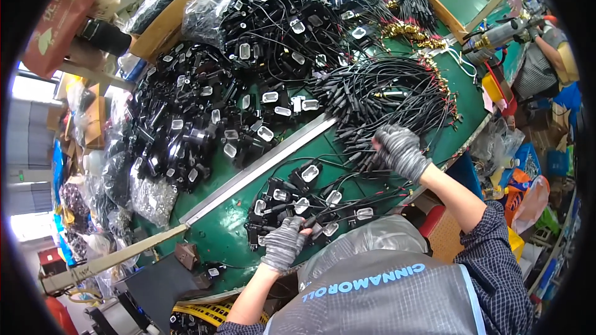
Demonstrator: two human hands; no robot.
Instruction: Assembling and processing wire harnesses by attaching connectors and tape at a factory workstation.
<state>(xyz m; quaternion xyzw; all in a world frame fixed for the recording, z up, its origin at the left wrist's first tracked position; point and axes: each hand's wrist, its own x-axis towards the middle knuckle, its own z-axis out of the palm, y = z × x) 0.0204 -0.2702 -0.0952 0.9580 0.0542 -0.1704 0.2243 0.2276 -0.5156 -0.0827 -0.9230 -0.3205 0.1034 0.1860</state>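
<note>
My left hand (284, 242), in a grey knit glove, is closed on a small black plastic part with a cable at the near edge of the green bench (217, 223). A small cluster of black housings with clear windows (304, 201) lies just beyond it. My right hand (400, 149), also gloved, reaches into a bundle of black cables (385, 93) with gold and red ends, fingers curled on the cable ends.
A big heap of black housings (186, 118) and another of wired parts (292, 18) cover the far bench. A metal rail (261, 167) crosses the bench diagonally. Another person (546, 56) with a powered tool sits at the far right. Plastic bags hang at the left.
</note>
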